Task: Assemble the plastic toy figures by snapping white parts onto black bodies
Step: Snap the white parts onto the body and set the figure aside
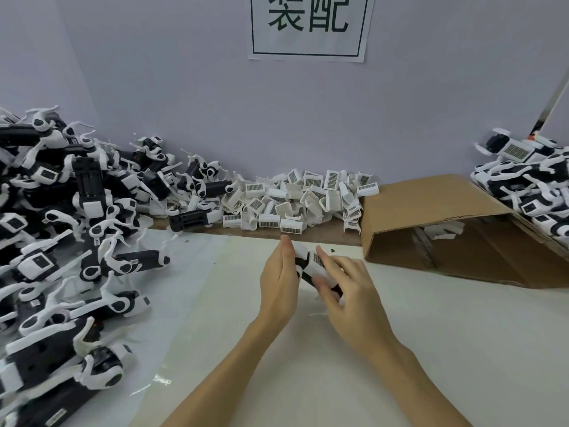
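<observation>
My left hand and my right hand meet at the middle of the table around one toy figure, a black body with a white grilled part on top. The left hand cups its left end, fingers nearly straight. My right hand's fingers and thumb pinch the white part and the body from the right. Most of the figure is hidden between the hands. A heap of loose white grilled parts lies against the back wall. A big pile of black-and-white figures fills the left side.
An open cardboard box lies on its side at the right, a few white parts inside. Behind it is another pile of figures. A paper sign hangs on the wall. White sheet covers the table.
</observation>
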The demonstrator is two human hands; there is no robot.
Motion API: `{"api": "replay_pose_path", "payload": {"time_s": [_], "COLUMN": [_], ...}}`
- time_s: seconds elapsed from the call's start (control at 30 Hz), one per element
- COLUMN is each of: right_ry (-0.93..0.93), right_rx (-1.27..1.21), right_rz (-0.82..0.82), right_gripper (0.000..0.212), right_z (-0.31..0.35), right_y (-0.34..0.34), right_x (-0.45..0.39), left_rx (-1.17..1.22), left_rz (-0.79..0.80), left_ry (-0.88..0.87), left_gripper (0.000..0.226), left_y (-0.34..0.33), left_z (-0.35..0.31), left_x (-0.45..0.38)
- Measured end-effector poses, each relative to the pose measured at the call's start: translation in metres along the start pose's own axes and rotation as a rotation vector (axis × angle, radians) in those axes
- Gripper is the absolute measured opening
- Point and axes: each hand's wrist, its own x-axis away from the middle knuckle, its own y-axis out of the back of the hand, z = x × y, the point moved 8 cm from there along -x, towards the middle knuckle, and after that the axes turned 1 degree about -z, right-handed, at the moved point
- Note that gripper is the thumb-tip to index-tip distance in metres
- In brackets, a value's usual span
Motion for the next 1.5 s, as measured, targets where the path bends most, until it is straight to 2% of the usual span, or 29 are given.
{"api": "replay_pose_path", "payload": {"time_s": [0.07,0.13,0.27,0.43,0.67,0.73,0.8,0.9,1.0,1.1,1.23,1.33,1.4,1.5], "right_ry": [0.009,-0.007,-0.040,-0.135,-0.109,-0.121,-0.191,-0.341,-0.440,-0.460,-0.441,-0.300,-0.201,-0.108], "right_rx": [0.103,0.183,0.315,0.207,0.163,0.044,-0.275,-0.704,-0.819,-0.829,-0.677,-0.430,-0.356,-0.322], "right_rz": [0.076,0.069,-0.064,-0.024,0.048,0.105,0.243,0.363,0.428,0.476,0.304,0.121,0.035,-0.015], "right_gripper": [0.068,0.074,0.059,0.048,0.038,0.041,0.045,0.034,0.043,0.035,0.018,0.026,0.029,0.031], "right_z": [0.005,0.011,0.017,0.001,-0.003,-0.007,-0.011,-0.020,-0.033,-0.036,-0.041,-0.034,-0.030,-0.025], "right_y": [-0.010,-0.015,-0.006,0.003,-0.004,-0.006,-0.011,-0.009,-0.001,-0.002,0.002,0.014,0.022,0.030], "right_x": [0.003,0.005,0.002,0.004,0.000,-0.001,0.001,0.000,0.001,0.005,0.001,-0.005,-0.008,-0.010], "left_rx": [0.008,-0.001,-0.049,-0.066,-0.189,-0.251,-0.230,-0.107,-0.074,-0.141,-0.239,-0.261,-0.219,-0.155], "left_rz": [-0.004,-0.004,0.018,0.084,0.139,0.132,0.112,0.171,0.215,0.223,0.234,0.226,0.198,0.247], "left_ry": [0.028,0.037,-0.042,-0.085,-0.208,-0.249,-0.257,-0.240,-0.188,-0.166,-0.294,-0.353,-0.317,-0.167], "left_gripper": [0.072,0.068,0.065,0.065,0.035,0.034,0.031,0.032,0.031,0.031,0.035,0.049,0.054,0.043], "left_y": [0.000,-0.001,-0.011,-0.024,-0.026,-0.024,-0.018,-0.009,-0.002,0.000,0.001,0.001,0.004,0.004], "left_z": [0.002,0.001,-0.008,-0.012,-0.022,-0.025,-0.029,-0.031,-0.027,-0.021,-0.027,-0.030,-0.028,-0.020], "left_x": [0.001,0.003,0.009,0.015,0.015,0.013,0.009,0.002,-0.002,-0.004,-0.005,-0.004,-0.005,-0.008]}}
